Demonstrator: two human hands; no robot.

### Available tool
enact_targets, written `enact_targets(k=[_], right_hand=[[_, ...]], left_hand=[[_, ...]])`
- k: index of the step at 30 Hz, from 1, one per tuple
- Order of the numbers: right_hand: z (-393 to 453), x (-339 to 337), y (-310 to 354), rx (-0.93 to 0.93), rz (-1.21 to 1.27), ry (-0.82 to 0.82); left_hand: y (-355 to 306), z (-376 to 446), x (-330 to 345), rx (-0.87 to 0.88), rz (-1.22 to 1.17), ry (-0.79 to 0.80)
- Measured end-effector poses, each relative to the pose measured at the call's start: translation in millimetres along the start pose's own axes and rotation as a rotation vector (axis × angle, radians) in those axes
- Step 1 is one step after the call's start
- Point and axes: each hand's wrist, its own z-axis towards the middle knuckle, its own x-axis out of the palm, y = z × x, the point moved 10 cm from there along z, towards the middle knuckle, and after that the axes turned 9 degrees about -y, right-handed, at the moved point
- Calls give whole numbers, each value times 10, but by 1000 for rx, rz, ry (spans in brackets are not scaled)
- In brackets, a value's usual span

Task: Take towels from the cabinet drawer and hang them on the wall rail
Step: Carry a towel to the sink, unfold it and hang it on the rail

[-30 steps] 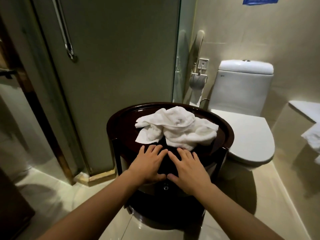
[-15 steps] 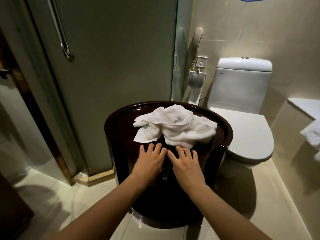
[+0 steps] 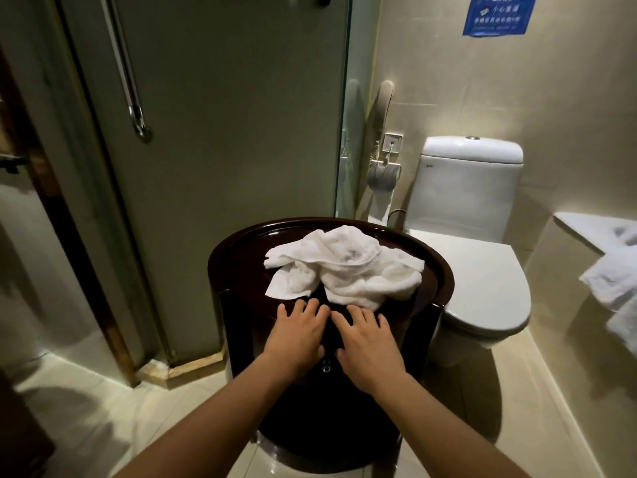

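Dark, glossy wood forms the round cabinet (image 3: 238, 270) at the centre of a tiled bathroom, where a person's two bare hands press flat against its curved drawer front (image 3: 331, 343). The left hand (image 3: 296, 334) and right hand (image 3: 370, 346) lie side by side, nearly touching, palms down and fingers spread, gripping nothing; the fingertips reach the cabinet's top rim, and the thumbs tuck in toward a small metal ring pull (image 3: 326, 367) just below and between them. Whether the drawer is fully closed cannot be told from this angle.

A crumpled heap of white towels (image 3: 348, 267) rests on the cabinet's recessed top, its near edge just beyond the fingertips of both hands and hanging slightly over the rim above the right hand. A grey smudge marks the upper folds.

Behind the cabinet stands a frosted glass shower door (image 3: 224, 115) carrying a long vertical metal handle (image 3: 132, 88). To the right, a white toilet (image 3: 475, 263) sits with its lid down, close beside the cabinet, and a toilet-paper holder (image 3: 382, 175) hangs on the wall next to the tank. A blue notice (image 3: 499, 14) is fixed high on the beige tiled wall. At the far right edge, more white cloth (image 3: 610, 281) lies blurred on a pale ledge (image 3: 586, 227).
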Motion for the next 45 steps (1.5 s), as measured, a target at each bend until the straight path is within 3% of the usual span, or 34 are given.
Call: enact_targets(k=[6, 13, 18, 23, 28, 35, 45], right_hand=[[172, -334, -137, -43, 32, -46], [707, -768, -394, -29, 56, 169], [1110, -1515, -352, -28, 65, 310], [1496, -2377, -238, 11, 94, 382], [1784, -2811, -219, 27, 119, 455], [1917, -2614, -440, 54, 180, 590], [2087, -1871, -804, 52, 197, 681]], left_hand=[[44, 236, -375, 11, -43, -32], [153, 628, -884, -89, -126, 204], [307, 854, -1621, -81, -106, 355], [470, 1045, -2538, -64, -114, 439], [638, 1306, -3039, -82, -129, 481], [653, 1609, -2904, -138, -146, 563], [625, 1960, -2141, -169, -177, 667]])
